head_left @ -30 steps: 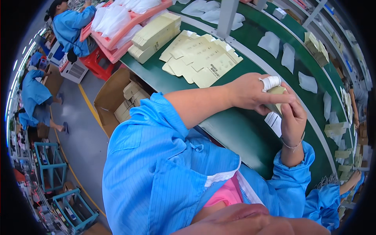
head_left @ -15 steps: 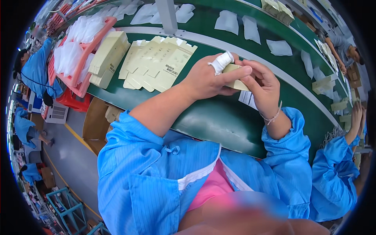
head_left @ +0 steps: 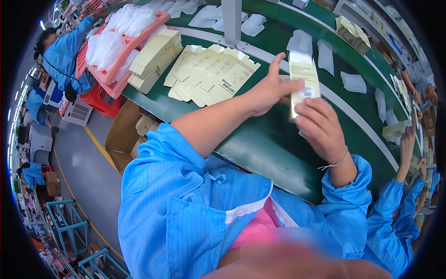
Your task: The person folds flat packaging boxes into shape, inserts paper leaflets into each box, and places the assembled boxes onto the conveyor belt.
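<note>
A tall, slim pale-yellow carton (head_left: 304, 76) with print and a white label stands upright between my hands, its white-lined flap raised at the top. My right hand (head_left: 320, 125) grips its lower end with bent fingers. The thumb of my left hand (head_left: 269, 90) lies across the carton's front, while one finger points up, free of it. The other left fingers are partly hidden behind the carton. To the left, flat unfolded cartons (head_left: 211, 74) lie overlapped on the green worktable (head_left: 260, 149).
A stack of folded cartons (head_left: 155, 60) and pink trays (head_left: 125, 60) of white pouches stand at left. Beyond the metal rail, white pouches (head_left: 325, 58) lie on a green belt. A brown box (head_left: 118, 139) sits below the table edge. A co-worker's arms (head_left: 395, 195) reach in at right.
My hands have turned the carton upright, its printed face showing. The white wrapped thing seen at its end no longer shows. My left hand has spread its fingers. The whole view has shifted.
</note>
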`<state>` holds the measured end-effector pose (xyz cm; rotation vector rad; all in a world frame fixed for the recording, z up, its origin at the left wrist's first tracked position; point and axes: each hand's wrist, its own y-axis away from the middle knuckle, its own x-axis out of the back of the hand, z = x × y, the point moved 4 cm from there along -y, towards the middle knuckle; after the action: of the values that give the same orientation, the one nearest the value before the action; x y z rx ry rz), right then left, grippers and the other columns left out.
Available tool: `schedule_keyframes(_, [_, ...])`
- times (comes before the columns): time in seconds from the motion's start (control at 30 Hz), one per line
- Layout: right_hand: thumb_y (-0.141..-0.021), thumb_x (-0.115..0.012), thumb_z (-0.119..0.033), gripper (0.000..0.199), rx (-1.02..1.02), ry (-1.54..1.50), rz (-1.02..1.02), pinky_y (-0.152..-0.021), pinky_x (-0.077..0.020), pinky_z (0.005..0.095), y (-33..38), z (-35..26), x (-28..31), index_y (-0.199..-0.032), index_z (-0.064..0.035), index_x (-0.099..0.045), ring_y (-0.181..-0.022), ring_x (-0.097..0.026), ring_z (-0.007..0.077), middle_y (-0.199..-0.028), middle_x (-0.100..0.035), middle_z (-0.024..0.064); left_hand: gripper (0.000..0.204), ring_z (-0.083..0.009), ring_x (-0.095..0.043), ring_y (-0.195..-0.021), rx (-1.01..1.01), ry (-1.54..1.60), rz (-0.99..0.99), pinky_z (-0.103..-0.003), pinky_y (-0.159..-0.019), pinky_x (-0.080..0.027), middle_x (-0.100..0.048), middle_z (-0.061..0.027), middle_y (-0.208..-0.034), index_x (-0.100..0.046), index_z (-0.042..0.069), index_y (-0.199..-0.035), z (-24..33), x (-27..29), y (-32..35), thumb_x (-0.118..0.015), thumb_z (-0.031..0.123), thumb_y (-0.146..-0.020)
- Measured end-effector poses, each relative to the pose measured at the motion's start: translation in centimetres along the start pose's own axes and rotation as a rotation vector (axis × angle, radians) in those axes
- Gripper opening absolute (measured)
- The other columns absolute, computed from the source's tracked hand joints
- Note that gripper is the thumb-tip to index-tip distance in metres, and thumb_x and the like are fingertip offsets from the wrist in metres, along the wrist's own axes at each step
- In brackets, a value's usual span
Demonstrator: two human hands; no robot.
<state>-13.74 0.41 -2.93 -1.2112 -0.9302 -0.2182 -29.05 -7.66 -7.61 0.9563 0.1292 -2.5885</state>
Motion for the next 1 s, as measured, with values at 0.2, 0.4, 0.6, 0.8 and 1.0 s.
schedule_keyframes(0.2, [-0.066, -0.075, -0.01, 0.043, -0.453, -0.129, -0.336, -0.092, -0.0462, 0.0407, 2.5, 1.0, -0.3, -0.105, -0.0058, -0.058, -0.108, -0.054, 0.0331, -0.111, -0.06, 0.0131, 0.083, -0.0225, -0.054, -0.11, -0.302, -0.431, 0.166, -0.038, -0.095, -0.044, -0.053, -0.016, -0.122, -0.011, 0.005, -0.143, 0.7, 0.9, -0.2, -0.068, 0.01, -0.083])
schedule_keyframes(0.4, [-0.071, -0.07, -0.013, 0.036, -0.546, -0.145, -0.55, -0.085, -0.0477, 0.0399, 6.0, 2.5, -3.1, -0.103, -0.0027, -0.058, -0.099, -0.056, 0.0343, -0.104, -0.06, 0.0151, 0.07, -0.0209, -0.053, -0.112, -0.25, -0.492, 0.115, -0.037, -0.097, -0.042, -0.055, -0.0135, -0.12, -0.026, 0.003, -0.138, -0.2, 1.3, -1.0, -0.068, 0.009, -0.083])
schedule_keyframes(0.6, [-0.075, -0.066, -0.01, 0.028, -0.493, -0.219, -0.539, -0.083, -0.0482, 0.0409, 7.2, 4.0, -3.6, -0.1, -0.0015, -0.059, -0.093, -0.058, 0.0349, -0.102, -0.061, 0.0162, 0.06, -0.019, -0.053, -0.112, -0.28, -0.556, 0.106, -0.035, -0.097, -0.042, -0.055, -0.0118, -0.12, -0.036, 0.002, -0.132, 0.2, 1.3, -1.2, -0.069, 0.009, -0.082])
schedule_keyframes(0.8, [-0.08, -0.062, -0.004, 0.022, -0.518, -0.134, -0.247, -0.078, -0.0501, 0.0345, 5.7, 4.5, -0.8, -0.101, -0.0009, -0.06, -0.085, -0.061, 0.0288, -0.097, -0.061, 0.0139, 0.068, -0.021, -0.054, -0.11, -0.318, -0.612, 0.086, -0.034, -0.093, -0.046, -0.055, -0.0155, -0.119, -0.032, -0.001, -0.132, 0.1, 1.2, -1.0, -0.073, 0.013, -0.079])
schedule_keyframes(1.0, [-0.088, -0.059, -0.003, 0.014, -0.72, -0.707, 0.67, -0.075, -0.0492, 0.0253, 1.9, 4.3, 3.5, -0.101, -0.0021, -0.062, -0.086, -0.061, 0.0152, -0.092, -0.062, 0.0071, 0.069, -0.02, -0.056, -0.108, -0.117, -0.754, -0.126, -0.033, -0.092, -0.046, -0.055, -0.0149, -0.118, -0.037, -0.001, -0.13, -1.6, 0.7, -0.4, -0.075, 0.019, -0.077])
